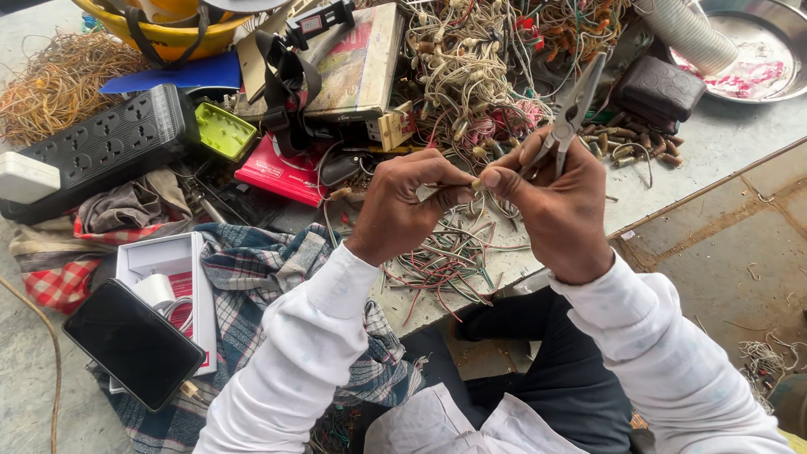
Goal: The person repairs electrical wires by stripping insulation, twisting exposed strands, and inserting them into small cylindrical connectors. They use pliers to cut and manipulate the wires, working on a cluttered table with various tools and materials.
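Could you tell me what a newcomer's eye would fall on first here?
At centre, the left hand and right hand pinch a small connector between their fingertips, the right also holding pliers pointing up. Behind them sprawls a tangle of wires; a black smartphone lies lower left.

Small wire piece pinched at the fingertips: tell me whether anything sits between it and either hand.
Nothing visible does. The left hand and right hand both pinch the small wire piece directly at their fingertips. The pliers lie in the right hand, pointing up and away from it.
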